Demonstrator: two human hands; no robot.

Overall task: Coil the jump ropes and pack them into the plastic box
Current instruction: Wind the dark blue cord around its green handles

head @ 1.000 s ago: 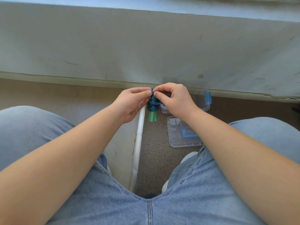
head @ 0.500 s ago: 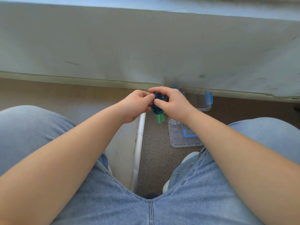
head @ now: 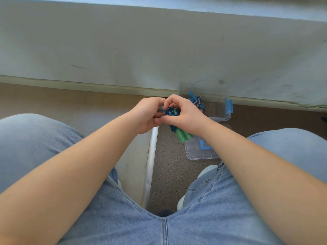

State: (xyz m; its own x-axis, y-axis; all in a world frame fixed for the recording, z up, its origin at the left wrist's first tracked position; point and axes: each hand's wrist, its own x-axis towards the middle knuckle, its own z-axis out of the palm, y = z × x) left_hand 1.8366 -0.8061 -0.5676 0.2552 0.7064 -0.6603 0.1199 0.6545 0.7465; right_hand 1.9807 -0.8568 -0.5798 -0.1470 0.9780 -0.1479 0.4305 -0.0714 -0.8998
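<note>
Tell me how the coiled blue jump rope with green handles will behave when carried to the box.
Probably floppy: the blue cord bunches in tight loops between left hand and right hand. It may uncoil if the grip eases; a free end sticks out. The green handles look rigid and dangle, so may swing.

— How many jump ropes?
— Two: one blue rope (head: 170,112) between the fingers (head: 174,99), one striped rope (head: 198,100) just beyond them.
— Containers?
— One plastic box (head: 224,116) beyond the fingers, one lid (head: 200,153) on their near side.
</note>
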